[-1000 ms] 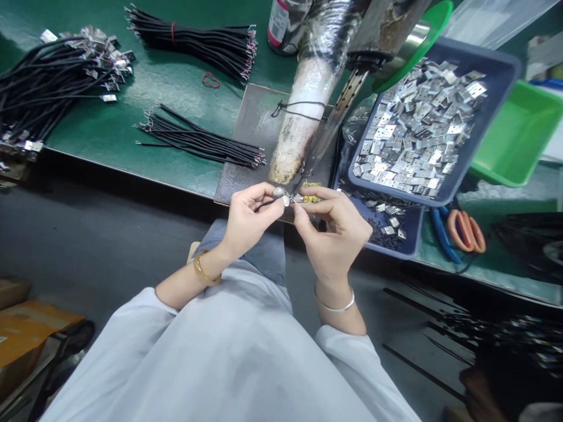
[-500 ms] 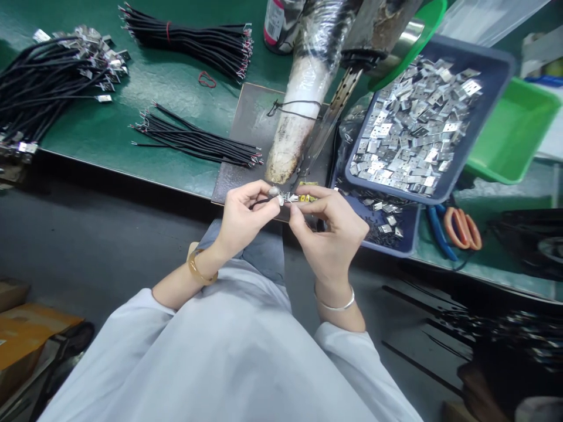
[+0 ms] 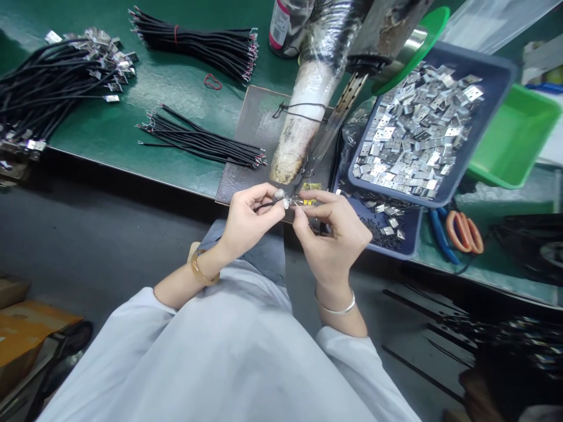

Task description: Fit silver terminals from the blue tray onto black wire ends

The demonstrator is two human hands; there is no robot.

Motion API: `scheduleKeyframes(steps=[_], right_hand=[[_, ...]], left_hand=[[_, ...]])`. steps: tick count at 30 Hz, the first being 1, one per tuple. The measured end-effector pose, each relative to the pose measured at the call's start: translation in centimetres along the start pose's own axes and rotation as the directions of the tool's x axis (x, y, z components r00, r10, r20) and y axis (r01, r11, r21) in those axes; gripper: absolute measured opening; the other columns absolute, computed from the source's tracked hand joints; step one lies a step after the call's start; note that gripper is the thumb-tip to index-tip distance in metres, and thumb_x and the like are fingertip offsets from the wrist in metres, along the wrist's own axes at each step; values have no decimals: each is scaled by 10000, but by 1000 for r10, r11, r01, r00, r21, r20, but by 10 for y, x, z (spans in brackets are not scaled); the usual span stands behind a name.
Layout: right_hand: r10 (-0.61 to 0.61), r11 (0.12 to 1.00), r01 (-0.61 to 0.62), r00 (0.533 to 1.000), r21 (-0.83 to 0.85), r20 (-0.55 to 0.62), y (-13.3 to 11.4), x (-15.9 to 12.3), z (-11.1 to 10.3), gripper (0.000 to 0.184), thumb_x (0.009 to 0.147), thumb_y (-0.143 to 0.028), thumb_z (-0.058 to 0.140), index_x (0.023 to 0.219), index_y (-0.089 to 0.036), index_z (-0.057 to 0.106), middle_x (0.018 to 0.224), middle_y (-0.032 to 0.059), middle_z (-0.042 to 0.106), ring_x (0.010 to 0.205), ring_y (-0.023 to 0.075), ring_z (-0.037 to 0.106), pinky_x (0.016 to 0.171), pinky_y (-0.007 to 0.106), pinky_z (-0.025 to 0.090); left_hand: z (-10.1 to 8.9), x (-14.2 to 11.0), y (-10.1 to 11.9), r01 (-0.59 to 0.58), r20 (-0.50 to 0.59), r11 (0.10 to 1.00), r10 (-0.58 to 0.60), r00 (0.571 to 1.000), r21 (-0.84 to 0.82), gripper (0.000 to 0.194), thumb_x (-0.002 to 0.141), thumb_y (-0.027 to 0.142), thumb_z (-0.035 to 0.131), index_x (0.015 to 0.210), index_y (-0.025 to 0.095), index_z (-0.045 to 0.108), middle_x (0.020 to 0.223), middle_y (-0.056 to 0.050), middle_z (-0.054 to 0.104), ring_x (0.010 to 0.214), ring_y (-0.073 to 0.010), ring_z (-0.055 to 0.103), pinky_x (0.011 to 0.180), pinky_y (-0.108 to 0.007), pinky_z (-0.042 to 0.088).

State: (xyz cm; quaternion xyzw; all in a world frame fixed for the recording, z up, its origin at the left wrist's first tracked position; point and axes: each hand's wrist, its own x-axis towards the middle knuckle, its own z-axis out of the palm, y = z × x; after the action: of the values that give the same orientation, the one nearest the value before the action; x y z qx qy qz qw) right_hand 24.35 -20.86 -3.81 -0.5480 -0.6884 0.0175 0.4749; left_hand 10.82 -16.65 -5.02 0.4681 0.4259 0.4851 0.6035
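My left hand is closed in a pinch on a black cable, with pale covers on the fingertips. The cable's end points right and shows fine pale wires between my two hands. My right hand pinches a thin metal tool with a yellow part, perhaps tweezers; its tip meets the wire ends, and the fingers hide much of it. Just beyond my hands is the blunt, stained end of a white wrapped tube. A perforated metal rod slants down beside it.
Loose black cables and a tied cable bundle lie on the green table. Cables with metal connectors are heaped at left. A blue tray of metal shells, a green bin and orange-handled pliers are at right.
The view has shifted slightly, so the table things sit a little further right. The tool's tip and the wires show a small gap where a metal piece looked brighter before. Both grips stay.
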Motion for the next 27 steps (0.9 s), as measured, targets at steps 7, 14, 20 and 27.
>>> scheduleKeyframes(steps=[7, 14, 20, 27], right_hand=[[-191, 971, 172, 976, -167, -104, 3, -12, 7, 163, 871, -104, 710, 855, -237, 617, 933, 19, 777, 799, 140, 750, 682, 244, 590], [-46, 999, 44, 987, -18, -155, -1, -16, 12, 161, 851, -89, 715, 829, -218, 620, 877, 13, 756, 844, 149, 740, 693, 251, 591], [5, 998, 5, 988, 58, -155, -2, -16, 13, 154, 842, -91, 716, 797, -210, 629, 868, 6, 747, 829, 154, 742, 714, 268, 612], [266, 931, -250, 964, 267, -26, 0, -14, 10, 102, 878, -179, 698, 794, -200, 645, 938, 27, 740, 778, 156, 743, 637, 265, 625]], left_hand=[[-6, -6, -1, -4, 77, 999, 7, 997, -45, 155, 730, 248, 785, 719, 143, 672, 610, 24, 624, 541, -65, 556, 559, -168, 481], [-6, -12, -6, -70, -21, 997, 69, 997, -42, 200, 736, 289, 819, 801, 141, 701, 684, -3, 686, 603, -83, 624, 554, -151, 491], [-8, -11, -4, -67, 26, 993, 69, 997, -94, 231, 741, 342, 822, 716, 147, 701, 643, 0, 674, 617, -100, 651, 607, -175, 538], [-7, -9, -4, -71, 49, 995, 75, 996, -73, 159, 776, 296, 772, 769, 140, 740, 738, -41, 740, 696, -128, 698, 646, -182, 561]])
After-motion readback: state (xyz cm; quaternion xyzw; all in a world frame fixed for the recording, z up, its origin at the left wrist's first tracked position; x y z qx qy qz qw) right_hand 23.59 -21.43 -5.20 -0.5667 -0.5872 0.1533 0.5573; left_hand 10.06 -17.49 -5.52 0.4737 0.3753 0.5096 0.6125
